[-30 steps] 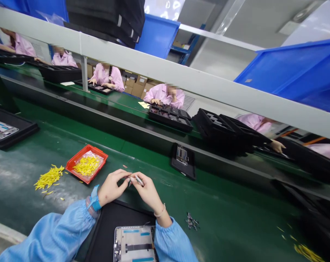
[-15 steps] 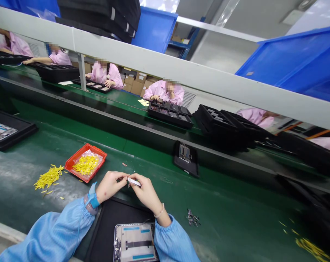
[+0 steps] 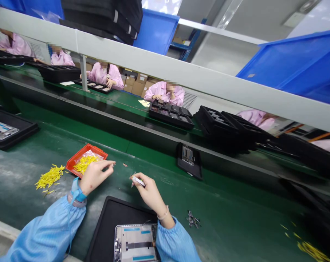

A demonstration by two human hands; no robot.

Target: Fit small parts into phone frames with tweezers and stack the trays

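- Two bare hands are well apart above the green bench (image 3: pixel 230 218); the right hand (image 3: pixel 150 191) is clamped on a slim white tool (image 3: pixel 139 182), pinched between thumb and fingers.
- Beside the red tray (image 3: pixel 73 162), the left hand (image 3: pixel 95 176) has thumb and forefinger tips close together; whether they touch or pinch something tiny, I cannot tell.
- A light, steady pinch on the white tool should serve best, its tip angled down and clear of the other fingers.
- The left wrist calls for care near the tray's edge, since the yellow pieces (image 3: pixel 84 164) inside look light enough to scatter.
- Below the hands, a metal device frame (image 3: pixel 136 236) lies flat on a black tray (image 3: pixel 107 218), partly behind the right sleeve (image 3: pixel 174 242); lifting that sleeve a little would spare its dark ribbon (image 3: pixel 139 245).
- Left of the red tray, a loose yellow pile (image 3: pixel 49 177) lies on the bench; right of the right arm sits a cluster of small dark parts (image 3: pixel 193 219).
- Beyond, co-workers in pink (image 3: pixel 113 76) sit at a second line, under a pale rail (image 3: pixel 165 67), with blue bins (image 3: pixel 290 65) above and cartons (image 3: pixel 140 78) behind.
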